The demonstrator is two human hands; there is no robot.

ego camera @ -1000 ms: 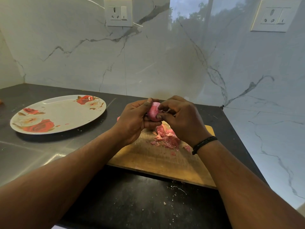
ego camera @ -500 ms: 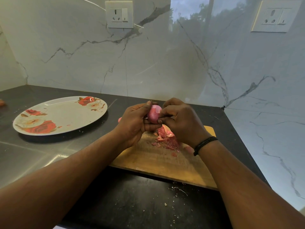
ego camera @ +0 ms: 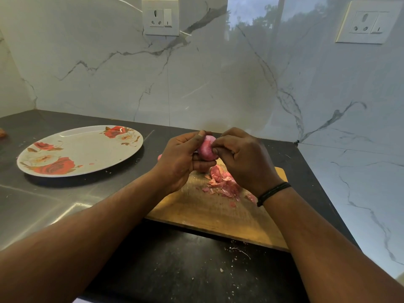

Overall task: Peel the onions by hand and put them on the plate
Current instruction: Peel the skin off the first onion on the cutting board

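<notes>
Above the far end of the pale wooden chopping board (ego camera: 218, 213), a small pink, glossy onion (ego camera: 206, 149) is held between both hands, clear of the board. The left hand (ego camera: 181, 158) cups it from the side and below, thumb pressed on its top, while the right hand (ego camera: 240, 158) pinches at its upper face with thumb and forefinger, apparently lifting an edge of skin, though the fingers hide the exact spot. To do this step well, the left hand should hold the bulb firmly without crushing it and turn it a little at a time, so the right can catch a loose edge and strip it downward in long pieces that fall onto the heap of pink onion skins (ego camera: 223, 184) lying on the board just below. The round white plate with red rose prints (ego camera: 80, 149) sits well apart to the left on the worktop and holds no onion, so the task looks early. Below everything runs a dark stone counter (ego camera: 175, 270), flecked with crumbs, with a steel section at the left; behind rises a white marble-veined wall (ego camera: 109, 73) with two switch sockets.
</notes>
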